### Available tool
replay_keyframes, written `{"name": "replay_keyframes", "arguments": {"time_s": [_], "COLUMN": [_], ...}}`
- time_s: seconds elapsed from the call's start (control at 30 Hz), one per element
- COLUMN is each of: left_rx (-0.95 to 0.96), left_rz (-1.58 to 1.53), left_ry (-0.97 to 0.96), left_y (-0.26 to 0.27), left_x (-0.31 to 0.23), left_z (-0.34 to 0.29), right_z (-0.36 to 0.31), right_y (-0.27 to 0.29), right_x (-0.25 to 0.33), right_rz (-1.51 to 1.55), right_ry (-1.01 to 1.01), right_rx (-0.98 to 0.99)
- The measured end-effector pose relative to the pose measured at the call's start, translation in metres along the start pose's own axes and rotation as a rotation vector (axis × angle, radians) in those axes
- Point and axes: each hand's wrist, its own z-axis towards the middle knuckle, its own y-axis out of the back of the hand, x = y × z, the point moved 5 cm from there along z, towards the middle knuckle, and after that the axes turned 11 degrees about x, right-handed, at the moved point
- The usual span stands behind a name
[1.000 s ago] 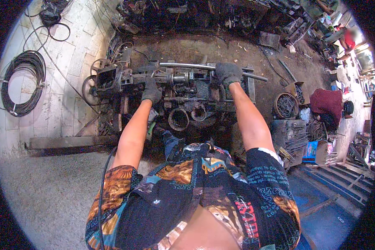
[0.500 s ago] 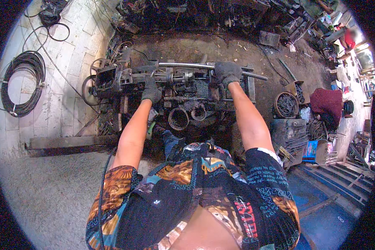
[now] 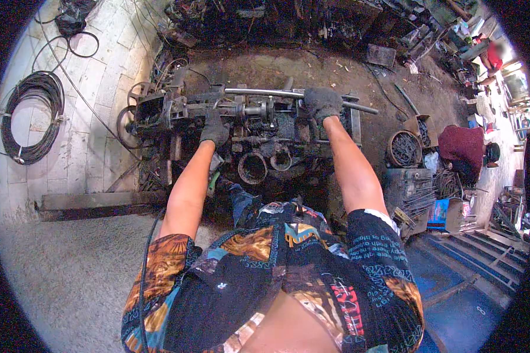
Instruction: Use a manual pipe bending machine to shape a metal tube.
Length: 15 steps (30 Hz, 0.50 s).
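A dark, grimy metal machine (image 3: 250, 126) lies across in front of me. Along its far side runs a long metal rod (image 3: 265, 92), shiny on its left part and darker at its right end. My right hand (image 3: 322, 104), in a dark grey glove, is closed around this rod. My left hand (image 3: 215, 130), gloved alike, is at the machine's left half, fingers curled onto a part that the glove hides. Between the hands, a shaft with a round collar (image 3: 269, 110) shows. Two round pipe openings, a larger one (image 3: 253, 168) and a smaller one (image 3: 281, 159), face me below it.
A coil of black cable (image 3: 34, 117) lies on pale tiles at left, near a long beam (image 3: 100, 201). At right stand a round basket of metal pieces (image 3: 404, 147) and a grey metal box (image 3: 409, 191). Someone in a dark red top (image 3: 460, 147) bends down beyond.
The collar on the machine's shaft, between my hands, looks shifted slightly to the right. Both hands stay in nearly the same places, and the rod has not visibly moved.
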Motion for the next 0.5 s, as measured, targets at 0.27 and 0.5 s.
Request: {"name": "replay_keyframes", "arguments": {"time_s": [0.27, 0.5], "left_rx": [0.074, 0.037], "left_rz": [0.03, 0.05], "left_ry": [0.106, 0.058], "left_y": [0.027, 0.017], "left_x": [-0.029, -0.018], "left_z": [-0.029, -0.02], "right_z": [-0.003, 0.0], "right_y": [0.005, 0.001], "right_x": [0.003, 0.001], "right_rz": [-0.005, -0.016], "right_ry": [0.001, -0.002], "right_rx": [-0.015, 0.007]}}
